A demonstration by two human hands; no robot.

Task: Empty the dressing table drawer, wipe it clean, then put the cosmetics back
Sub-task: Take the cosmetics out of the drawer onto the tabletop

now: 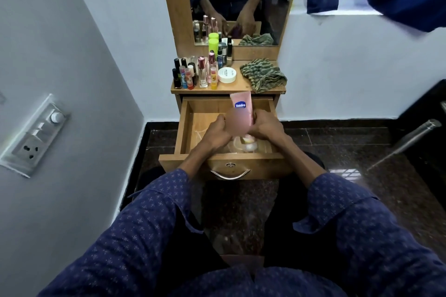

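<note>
Both hands meet over the open drawer, holding a pink Vaseline tube that stands upright between them. The right hand has its grip curled round the tube's lower part; the left hand is curled against a blurred patch beside it, so its hold cannot be told. On the tabletop at twelve o'clock stand small bottles, a white jar and a striped cloth.
</note>
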